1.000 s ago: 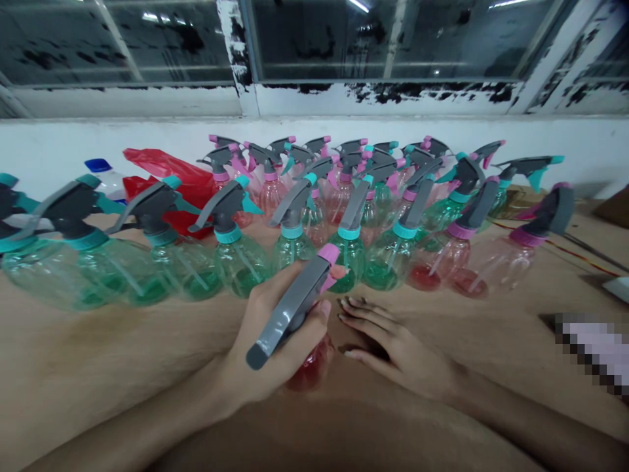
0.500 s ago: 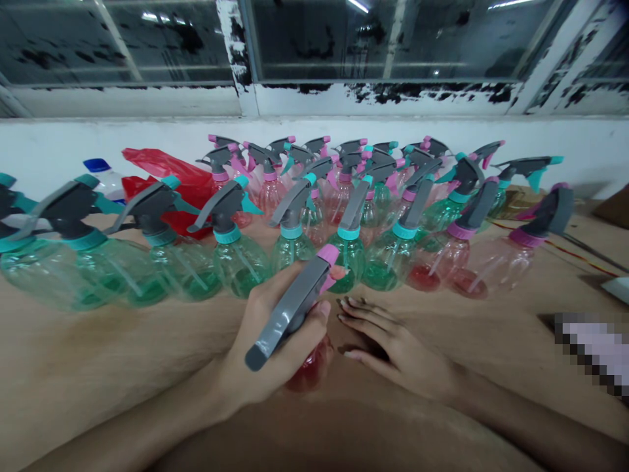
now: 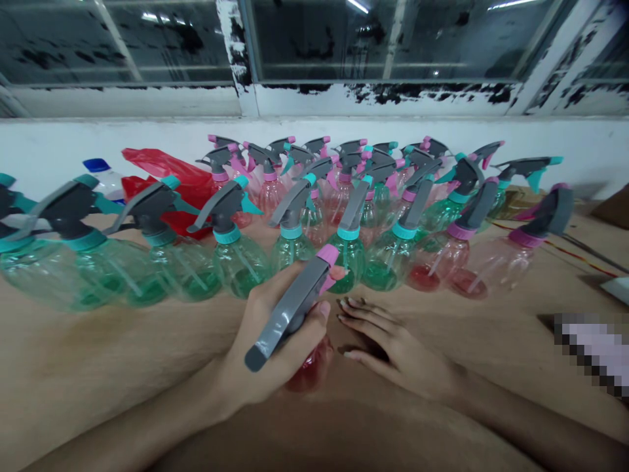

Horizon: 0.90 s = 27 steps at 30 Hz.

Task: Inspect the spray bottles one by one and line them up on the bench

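My left hand (image 3: 275, 328) is wrapped round the neck of a spray bottle (image 3: 312, 367) with a grey head and a pink nozzle. Its nozzle points away from me and to the right. The lower body is clear reddish plastic; the hand hides its neck and much of the trigger. My right hand (image 3: 393, 341) lies palm down on the table just right of that bottle, fingers stretched out and holding nothing. Beyond both hands stands a row of spray bottles, green ones (image 3: 243, 265) on the left and middle, two pink ones (image 3: 437, 262) on the right.
More spray bottles (image 3: 344, 190) crowd behind the front row. A red plastic bag (image 3: 170, 170) and a blue-capped bottle (image 3: 101, 176) are at the back left. To the right are thin wires (image 3: 584, 254) and a blurred-out flat object (image 3: 597, 351) on the wooden table (image 3: 187, 341).
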Each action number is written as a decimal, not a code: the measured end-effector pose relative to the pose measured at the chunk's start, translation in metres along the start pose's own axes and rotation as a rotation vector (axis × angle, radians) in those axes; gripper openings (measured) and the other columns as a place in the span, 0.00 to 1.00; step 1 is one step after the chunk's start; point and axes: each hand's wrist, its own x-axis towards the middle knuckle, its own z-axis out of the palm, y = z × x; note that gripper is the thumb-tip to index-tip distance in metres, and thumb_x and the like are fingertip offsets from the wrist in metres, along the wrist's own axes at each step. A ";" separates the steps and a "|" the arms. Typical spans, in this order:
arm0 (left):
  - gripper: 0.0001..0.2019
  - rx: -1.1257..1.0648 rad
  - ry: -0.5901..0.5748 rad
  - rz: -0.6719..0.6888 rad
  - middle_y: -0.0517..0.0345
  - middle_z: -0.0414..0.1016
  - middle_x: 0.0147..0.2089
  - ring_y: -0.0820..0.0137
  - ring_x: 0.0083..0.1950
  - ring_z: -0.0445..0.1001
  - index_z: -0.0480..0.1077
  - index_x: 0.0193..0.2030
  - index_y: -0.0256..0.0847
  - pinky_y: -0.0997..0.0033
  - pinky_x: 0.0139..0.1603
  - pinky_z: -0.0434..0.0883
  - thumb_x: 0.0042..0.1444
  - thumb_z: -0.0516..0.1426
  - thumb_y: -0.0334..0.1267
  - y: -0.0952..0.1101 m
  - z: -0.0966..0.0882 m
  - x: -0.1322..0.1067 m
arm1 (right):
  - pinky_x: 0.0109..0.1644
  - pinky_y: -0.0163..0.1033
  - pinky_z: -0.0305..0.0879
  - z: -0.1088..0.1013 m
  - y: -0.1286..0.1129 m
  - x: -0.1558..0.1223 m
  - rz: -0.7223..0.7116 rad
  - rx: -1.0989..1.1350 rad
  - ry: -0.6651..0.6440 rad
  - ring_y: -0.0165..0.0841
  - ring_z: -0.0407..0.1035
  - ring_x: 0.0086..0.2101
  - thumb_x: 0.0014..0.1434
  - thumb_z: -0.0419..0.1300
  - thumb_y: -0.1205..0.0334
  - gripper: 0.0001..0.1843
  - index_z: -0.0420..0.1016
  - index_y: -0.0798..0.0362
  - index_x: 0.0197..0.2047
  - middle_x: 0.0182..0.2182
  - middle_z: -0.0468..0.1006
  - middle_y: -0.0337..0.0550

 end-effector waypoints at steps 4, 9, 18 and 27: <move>0.11 0.013 0.014 0.002 0.61 0.72 0.30 0.68 0.28 0.72 0.69 0.42 0.47 0.69 0.33 0.74 0.52 0.53 0.35 0.001 0.000 0.000 | 0.63 0.53 0.54 0.000 0.000 0.000 -0.006 -0.001 -0.004 0.39 0.54 0.61 0.62 0.53 0.51 0.26 0.61 0.51 0.61 0.61 0.64 0.46; 0.10 0.000 0.033 0.004 0.60 0.74 0.30 0.67 0.29 0.73 0.71 0.41 0.48 0.70 0.32 0.74 0.51 0.53 0.35 0.001 0.000 0.001 | 0.63 0.53 0.55 0.000 0.000 0.000 -0.004 0.009 0.014 0.40 0.55 0.61 0.62 0.54 0.51 0.26 0.60 0.49 0.62 0.60 0.65 0.45; 0.12 -0.003 0.012 0.014 0.61 0.74 0.32 0.68 0.31 0.75 0.70 0.44 0.46 0.70 0.35 0.75 0.52 0.53 0.34 0.003 0.000 0.001 | 0.64 0.52 0.54 0.000 0.000 0.000 0.012 -0.009 -0.020 0.39 0.53 0.61 0.62 0.53 0.50 0.26 0.62 0.50 0.61 0.60 0.64 0.44; 0.11 0.006 0.015 0.009 0.60 0.75 0.31 0.67 0.31 0.74 0.71 0.41 0.47 0.69 0.34 0.75 0.52 0.53 0.35 0.003 -0.001 0.002 | 0.63 0.54 0.55 0.000 0.000 0.000 0.004 0.005 0.007 0.39 0.55 0.61 0.62 0.53 0.51 0.26 0.61 0.49 0.61 0.60 0.65 0.44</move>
